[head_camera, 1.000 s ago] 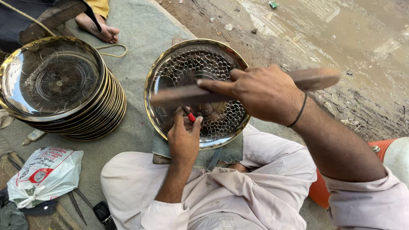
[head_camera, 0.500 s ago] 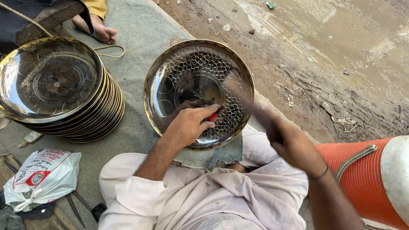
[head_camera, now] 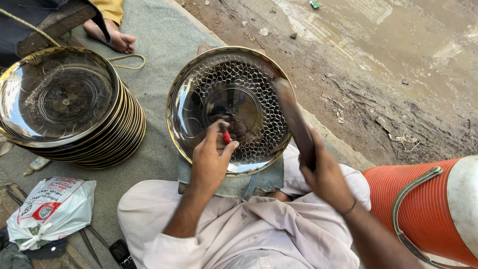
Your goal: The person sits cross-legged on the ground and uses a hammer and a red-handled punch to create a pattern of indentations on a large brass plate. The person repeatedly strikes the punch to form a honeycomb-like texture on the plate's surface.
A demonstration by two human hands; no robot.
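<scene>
The right hand has swung the wooden mallet from across the tray to its right rim.

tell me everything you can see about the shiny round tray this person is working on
The round tray looks like polished metal with a raised golden rim. A band of stamped honeycomb-like cells rings a smoother centre, which mirrors the surroundings. It lies propped on folded cloth over the person's lap, tilted slightly toward the camera. The left hand presses a small red-tipped tool against its inner surface. The right hand holds a wooden stick raised over its right edge.
</scene>
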